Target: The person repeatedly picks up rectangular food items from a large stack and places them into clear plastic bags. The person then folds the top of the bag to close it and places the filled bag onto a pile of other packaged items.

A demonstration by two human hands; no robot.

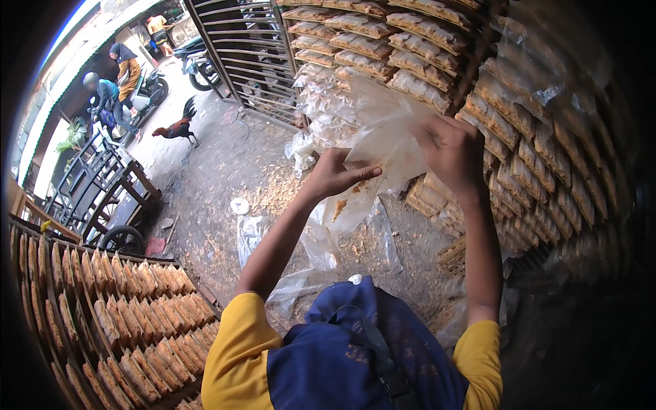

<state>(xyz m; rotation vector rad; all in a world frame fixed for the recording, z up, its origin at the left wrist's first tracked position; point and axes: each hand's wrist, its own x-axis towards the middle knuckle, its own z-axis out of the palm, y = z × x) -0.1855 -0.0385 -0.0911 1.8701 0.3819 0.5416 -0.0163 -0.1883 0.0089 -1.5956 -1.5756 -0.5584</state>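
A person in yellow sleeves and a dark blue garment [369,348] stretches both arms forward above a grey floor [205,181], holding a translucent plastic bag [393,147] in the air in front of the chest. The right hand [454,147] has a closed grip, its bent fingers and thumb pinching the bag near its upper right part. The left hand [342,174] stands at the bag's left side, its thumb extended to the right across the film; its other fingers are largely out of sight, so how tightly that grip closes cannot be told. Orange-brown residue [339,208] clings to the lower part of the bag. Beneath it, pale crumbs [273,195] are scattered on the floor, along with loose plastic sheets [253,236] and a small white round object [239,206]. Rows of flat wrapped slabs [427,55] rise in tiers ahead of the person and to the right, while more upright slabs [126,321] fill a rack [75,244] at the lower left. Beyond, a slatted panel [239,51] leans near the tiers, a rooster [179,130] stands on the floor, a cart [102,174] sits at the left, and two people are beside a motorbike [148,96] in the bright street.
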